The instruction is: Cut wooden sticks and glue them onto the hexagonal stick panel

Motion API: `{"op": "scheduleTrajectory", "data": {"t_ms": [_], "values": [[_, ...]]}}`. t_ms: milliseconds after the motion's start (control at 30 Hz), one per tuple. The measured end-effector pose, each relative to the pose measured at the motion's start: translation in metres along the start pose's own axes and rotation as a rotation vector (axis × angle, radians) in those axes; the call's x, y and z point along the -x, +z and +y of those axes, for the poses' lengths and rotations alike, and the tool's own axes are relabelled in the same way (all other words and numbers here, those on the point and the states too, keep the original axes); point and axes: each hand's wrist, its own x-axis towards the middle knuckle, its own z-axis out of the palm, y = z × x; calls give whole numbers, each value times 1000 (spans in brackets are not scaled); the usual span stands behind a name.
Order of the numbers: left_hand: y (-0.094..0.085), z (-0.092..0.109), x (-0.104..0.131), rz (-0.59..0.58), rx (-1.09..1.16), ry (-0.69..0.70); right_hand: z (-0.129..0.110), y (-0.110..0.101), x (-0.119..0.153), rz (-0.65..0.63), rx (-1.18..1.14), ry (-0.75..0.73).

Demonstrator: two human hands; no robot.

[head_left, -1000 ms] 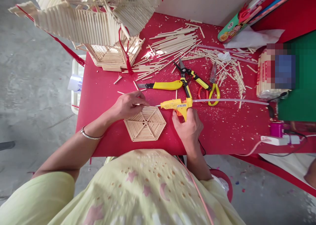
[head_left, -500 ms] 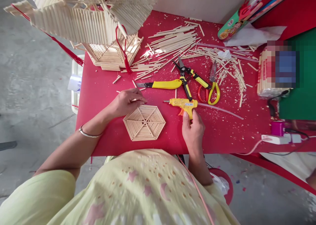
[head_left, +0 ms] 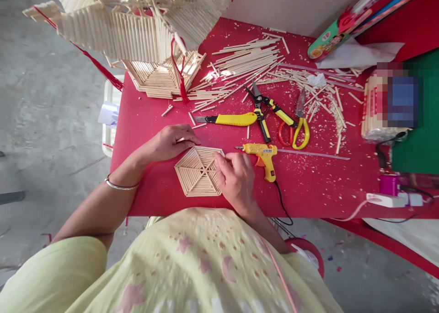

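A flat hexagon of thin wooden sticks (head_left: 200, 173) lies on the red table near its front edge. At its upper left, my left hand (head_left: 173, 141) is closed with a short wooden stick (head_left: 182, 139) between the fingers. My right hand (head_left: 237, 175) is at the hexagon's right side, thumb and fingertips closed on its upper right edge. Just right of that hand, a yellow glue gun (head_left: 263, 156) lies on the table, its nozzle pointing left and a clear glue stick in its back.
Behind the hands lie a yellow cutter (head_left: 236, 119), black-yellow pliers (head_left: 262, 116), scissors (head_left: 299, 125) and many loose sticks (head_left: 250, 59). A large stick-built model (head_left: 109, 34) with red tassels stands back left. A power strip (head_left: 386, 200) is at the right.
My right hand has let go of the glue gun and moved left to the hexagon. The gun now rests on the table. The whole view has shifted slightly.
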Motion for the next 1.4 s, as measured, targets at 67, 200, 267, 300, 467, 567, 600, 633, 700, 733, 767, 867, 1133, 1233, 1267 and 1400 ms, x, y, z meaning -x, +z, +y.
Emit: {"op": "scheduleTrajectory", "data": {"t_ms": [67, 200, 267, 300, 467, 567, 600, 633, 700, 733, 767, 867, 1133, 1233, 1267, 1400], "values": [[-2, -1, 2, -5, 8, -4, -5, 12, -5, -32, -5, -17], [-3, -3, 4, -5, 6, -6, -6, 20, -7, -30, 23, -11], [-3, -3, 5, -9, 8, -8, -6, 21, -6, -28, 31, -8], [-3, -3, 5, -15, 14, -7, -5, 22, -6, -29, 31, -5], [-3, -3, 4, -22, 66, -4, -3, 26, -4, -68, 25, -2], [-3, -3, 3, -28, 75, -9, -4, 26, -6, -83, 32, -2], [-2, -3, 2, -28, 78, -10, -4, 25, -6, -82, 36, -3], [-2, -3, 2, -25, 82, -13, -4, 25, -7, -78, 41, -6], [-2, -3, 2, -15, 90, -25, -4, 24, -7, -72, 49, -12], [-2, -3, 1, -15, 93, -33, -4, 24, -7, -73, 54, -11], [-2, -3, 1, -19, 92, -41, -4, 24, -7, -78, 58, -7], [-3, -1, 1, -42, 83, -61, -4, 25, -6, -103, 59, 8], [-3, 1, 0, -47, 81, -74, -5, 26, -5, -76, 58, 30], [-3, 1, 0, -44, 75, -68, -5, 27, -3, -45, 88, 73], [-3, 0, 1, -43, 73, -62, -5, 28, -2, -36, 100, 84], [-2, -2, 2, -36, 78, -44, -3, 30, -1, -10, 108, 84]]}}
